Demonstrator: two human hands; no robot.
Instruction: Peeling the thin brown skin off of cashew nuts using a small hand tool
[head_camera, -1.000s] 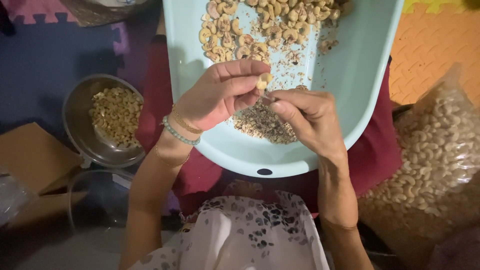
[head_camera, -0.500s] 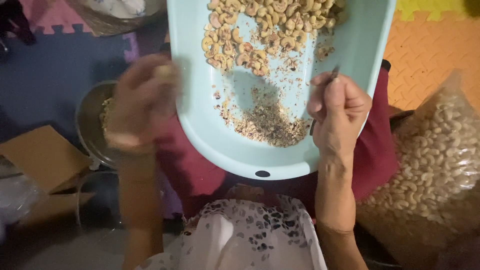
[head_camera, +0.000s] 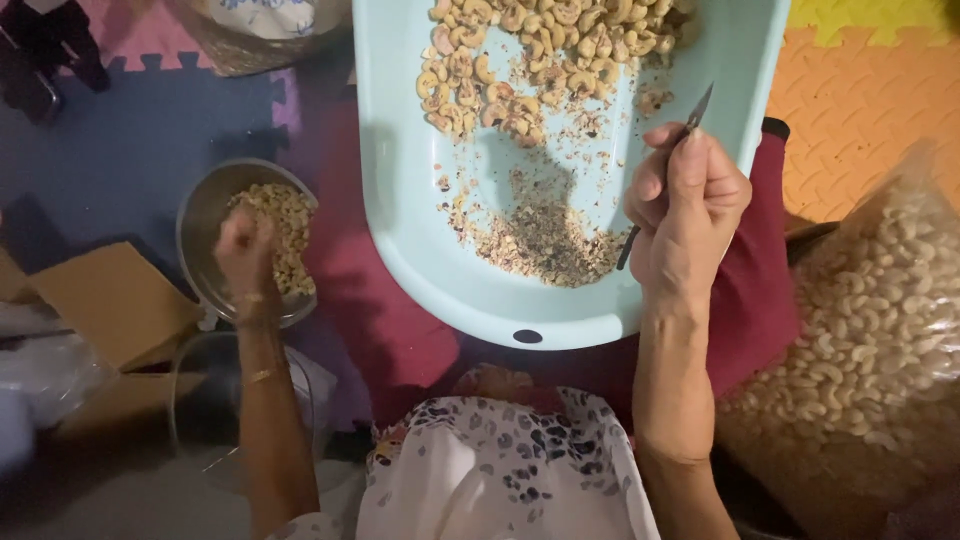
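Since a second ago my left hand (head_camera: 245, 250) has swung from the pale blue tub (head_camera: 400, 200) out over the steel bowl (head_camera: 205, 225) of peeled cashews (head_camera: 285, 225), fingers bunched; whether it holds a nut I cannot tell. My right hand (head_camera: 690, 205) is fisted on a thin knife (head_camera: 697, 108). Unpeeled cashews (head_camera: 520, 60) beyond it are light and brittle, I judge; pinch one gently by its sides.
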